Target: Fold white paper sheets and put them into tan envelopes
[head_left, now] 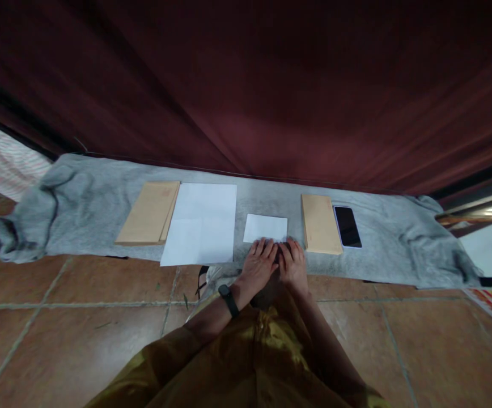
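Note:
A small folded-looking white paper [265, 228] lies on the grey cloth in front of me. My left hand [258, 262] rests with its fingers stretched flat over the paper's near edge. Beside it, my right hand [292, 263] lies palm down at the near right corner, fingers extended and slightly apart. Neither hand grips anything. Left of the small paper is a larger stack of white sheets [203, 222], its near edge overhanging the cloth. A brown envelope [320, 224] lies just right of my right hand.
More brown envelopes [149, 212] lie stacked at the left, against the white sheets. A phone [347, 226] with a dark screen sits right of the single envelope pile. The grey cloth [393, 238] covers a narrow bench before a dark red curtain [246, 96]. Below is a tiled floor [101, 340].

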